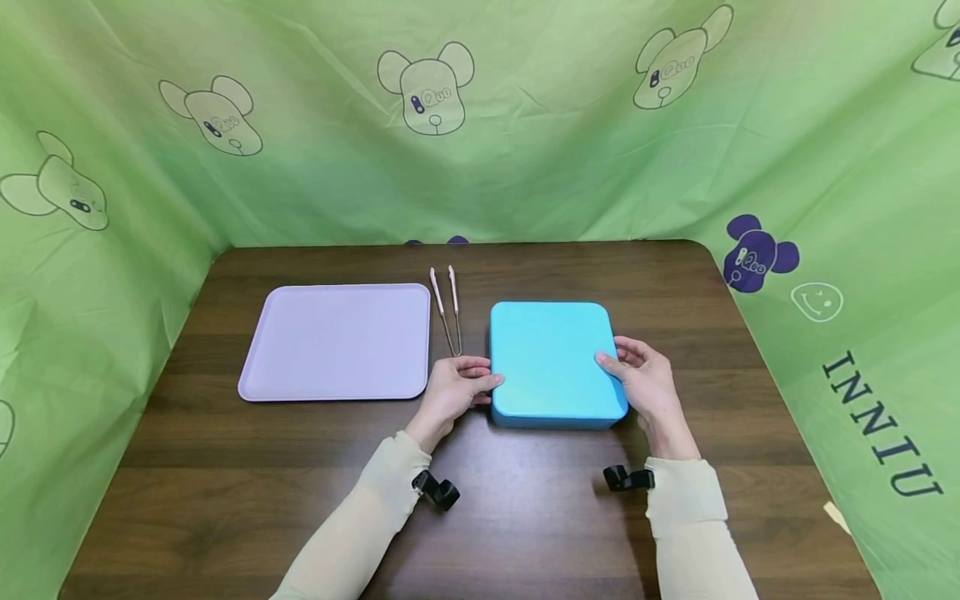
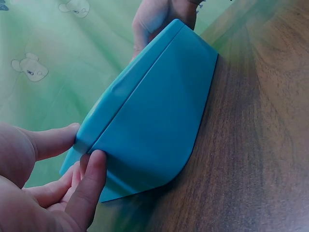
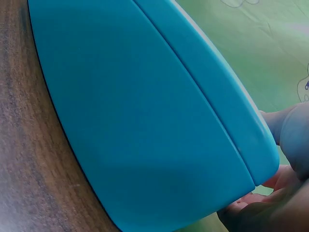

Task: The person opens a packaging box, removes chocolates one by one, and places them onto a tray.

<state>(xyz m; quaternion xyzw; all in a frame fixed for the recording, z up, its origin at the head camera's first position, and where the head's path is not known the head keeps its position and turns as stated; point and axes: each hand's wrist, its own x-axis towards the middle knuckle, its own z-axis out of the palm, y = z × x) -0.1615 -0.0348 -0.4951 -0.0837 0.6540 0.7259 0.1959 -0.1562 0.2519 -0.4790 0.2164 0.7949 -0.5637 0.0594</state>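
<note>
A blue lidded box (image 1: pixel 555 362) with rounded corners stands on the table, its lid (image 2: pixel 128 79) seated on the body along a thin seam. At the box's left side, my left hand (image 1: pixel 453 392) grips the lid's edge. Its thumb lies on the lid and its fingertips (image 2: pixel 96 162) press at the seam. Opposite it, my right hand (image 1: pixel 648 379) holds the right edge, thumb on top of the lid. The other fingers of that hand are partly hidden behind the box corner in the right wrist view.
A pale purple tray (image 1: pixel 337 342) lies to the left on the brown wooden table (image 1: pixel 517 517). Between tray and box rest tongs (image 1: pixel 450 312) with pinkish-white tips, close behind my left hand. A green printed cloth (image 1: pixel 525 167) hangs around the back and sides.
</note>
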